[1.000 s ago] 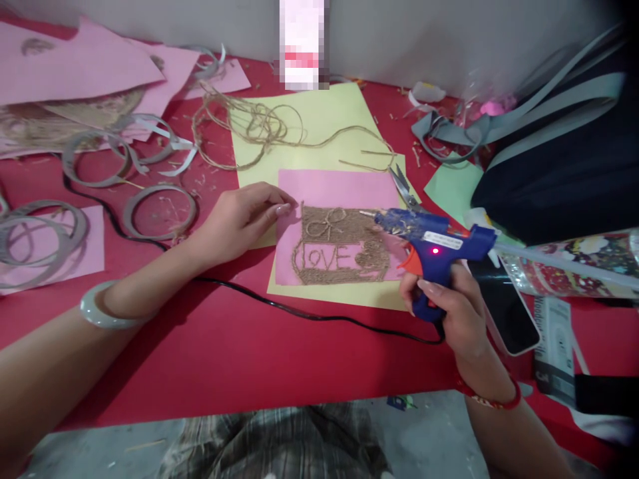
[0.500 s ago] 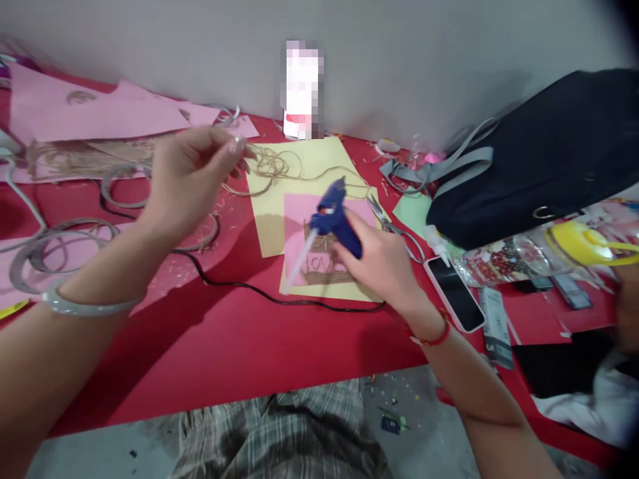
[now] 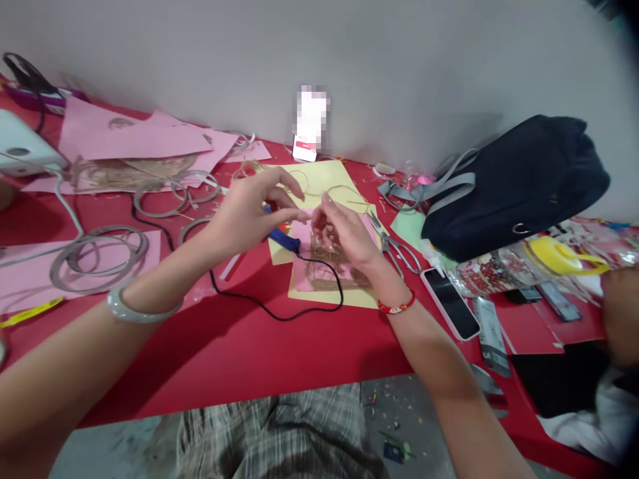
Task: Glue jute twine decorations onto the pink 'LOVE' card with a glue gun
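My left hand (image 3: 249, 214) and my right hand (image 3: 341, 231) meet fingertip to fingertip just above a pink card (image 3: 302, 274) bearing a twine pattern, which lies on a yellow sheet (image 3: 324, 176). Both hands pinch at the same spot; what they hold is too small to make out, though loose twine (image 3: 349, 191) runs right behind them. A blue glue gun (image 3: 282, 238) lies on the red table (image 3: 239, 352) under my left hand, half hidden, with its black cord (image 3: 279, 314) looping toward me.
Scissors (image 3: 395, 245), a small glue bottle (image 3: 432, 256) and a phone (image 3: 452, 305) lie right of the card. A dark bag (image 3: 509, 183) and a yellow-capped bottle (image 3: 549, 258) stand further right. Grey paper rings (image 3: 100, 249) and pink sheets (image 3: 134, 136) cover the left. Another person's hand (image 3: 622, 313) shows at right.
My right hand has set the glue gun down on the table left of the card. My left hand came down from above the twine pile, and both hands now meet over the card.
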The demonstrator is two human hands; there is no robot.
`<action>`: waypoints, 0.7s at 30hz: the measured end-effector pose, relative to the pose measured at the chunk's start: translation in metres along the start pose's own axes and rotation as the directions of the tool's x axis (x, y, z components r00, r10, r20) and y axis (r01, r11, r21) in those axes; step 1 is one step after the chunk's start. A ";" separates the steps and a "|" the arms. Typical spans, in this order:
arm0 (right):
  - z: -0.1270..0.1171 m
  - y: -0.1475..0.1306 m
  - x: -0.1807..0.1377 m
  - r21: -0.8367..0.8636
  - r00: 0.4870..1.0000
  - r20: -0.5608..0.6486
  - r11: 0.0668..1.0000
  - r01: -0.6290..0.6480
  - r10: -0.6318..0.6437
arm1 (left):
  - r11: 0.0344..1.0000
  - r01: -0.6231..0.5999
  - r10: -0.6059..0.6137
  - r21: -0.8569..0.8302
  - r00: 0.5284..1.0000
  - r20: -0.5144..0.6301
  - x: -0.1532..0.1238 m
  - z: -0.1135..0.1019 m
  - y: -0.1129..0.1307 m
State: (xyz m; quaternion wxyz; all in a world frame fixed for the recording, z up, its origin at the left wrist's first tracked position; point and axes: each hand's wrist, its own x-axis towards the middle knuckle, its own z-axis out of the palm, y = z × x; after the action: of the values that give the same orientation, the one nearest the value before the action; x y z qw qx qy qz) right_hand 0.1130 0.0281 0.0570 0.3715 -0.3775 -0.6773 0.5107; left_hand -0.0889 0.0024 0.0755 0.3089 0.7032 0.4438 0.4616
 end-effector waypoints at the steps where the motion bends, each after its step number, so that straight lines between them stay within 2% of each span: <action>1: -0.004 -0.003 -0.006 0.066 0.999 0.030 0.997 -0.033 0.032 | 1.000 -0.002 0.003 -0.031 1.000 0.022 -0.001 0.007 -0.001; 3: -0.011 -0.006 -0.017 0.138 0.996 0.059 0.988 -0.073 0.065 | 0.996 -0.009 0.014 -0.089 0.998 0.066 -0.001 0.021 -0.001; 6: -0.025 0.003 -0.029 0.123 0.997 0.019 0.989 -0.080 0.078 | 0.993 -0.010 0.023 -0.114 0.993 0.119 -0.001 0.039 -0.001; 9: -0.039 0.025 -0.037 -0.029 0.992 -0.116 0.998 -0.062 0.058 | 0.995 -0.050 0.038 0.086 0.989 0.142 0.000 0.049 -0.004; 13: -0.047 0.059 -0.046 -0.266 0.968 -0.248 0.957 -0.114 0.046 | 0.902 -0.195 0.098 0.384 0.961 0.258 -0.003 0.060 -0.023; 16: -0.045 0.072 -0.050 -0.372 0.960 -0.278 0.917 -0.145 0.039 | 0.824 -0.291 0.122 0.487 0.929 0.349 -0.011 0.071 -0.036; 21: -0.044 0.074 -0.052 -0.411 0.959 -0.281 0.897 -0.162 0.044 | 0.715 -0.332 0.112 0.616 0.923 0.368 -0.023 0.084 -0.035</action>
State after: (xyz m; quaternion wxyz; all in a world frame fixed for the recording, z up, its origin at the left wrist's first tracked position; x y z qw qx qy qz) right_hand 0.1846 0.0142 -0.0118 0.3381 -0.5504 -0.6964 0.3128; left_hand -0.0269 -0.0064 0.0051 0.0428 0.8774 0.4375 0.1921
